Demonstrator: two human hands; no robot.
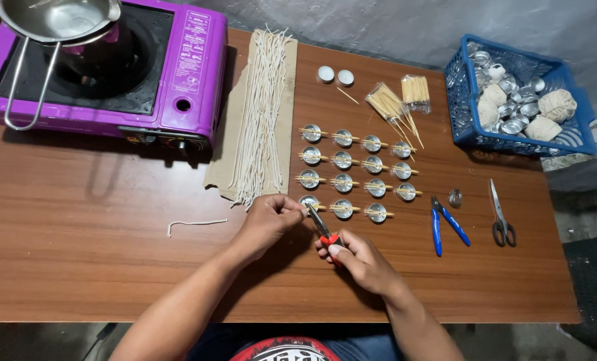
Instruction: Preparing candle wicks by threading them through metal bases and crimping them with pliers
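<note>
My right hand (360, 261) grips red-handled pliers (322, 229), whose jaws point up-left toward my left hand. My left hand (271, 217) is curled with its fingertips pinched at the plier tips, next to a small metal cup (309, 200) in the bottom row; what it pinches is too small to tell. Rows of small metal cups (358, 164) with wooden sticks across them lie just beyond both hands. A bundle of white wicks (261, 113) rests on cardboard (221, 167) to the left of the cups.
A purple portable stove (171, 73) with a metal pot (57, 17) stands back left. A blue basket (460, 100) of cups and twine balls sits back right. Blue-handled pliers (445, 224), scissors (500, 214), toothpick bundles (399, 100), a loose wick (194, 224) lie around.
</note>
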